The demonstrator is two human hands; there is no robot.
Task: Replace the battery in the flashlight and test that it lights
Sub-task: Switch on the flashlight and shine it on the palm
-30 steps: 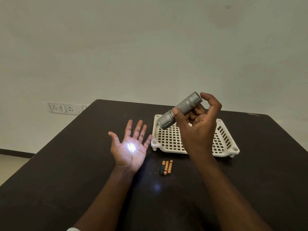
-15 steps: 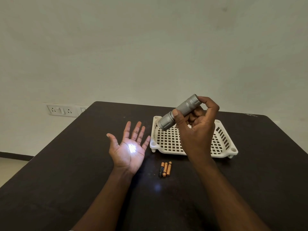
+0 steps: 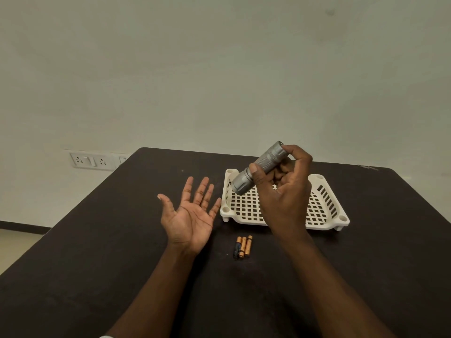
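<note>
My right hand (image 3: 283, 198) grips a grey metal flashlight (image 3: 258, 167) above the table, its head tilted down to the left and its tail cap under my forefinger. No light spot shows anywhere. My left hand (image 3: 190, 215) is held palm up with fingers spread, just left of the flashlight's head, holding nothing. Three small batteries (image 3: 242, 246), orange and black, lie side by side on the dark table (image 3: 97, 240) between my forearms.
A white slotted plastic tray (image 3: 324, 208) stands on the table behind my right hand. Wall sockets (image 3: 92, 161) sit on the wall at the table's far left corner. The table's left edge drops to the floor.
The bright light spot on my left palm has gone out. My right forefinger has come down onto the flashlight's tail cap. Both hands stay roughly where they were.
</note>
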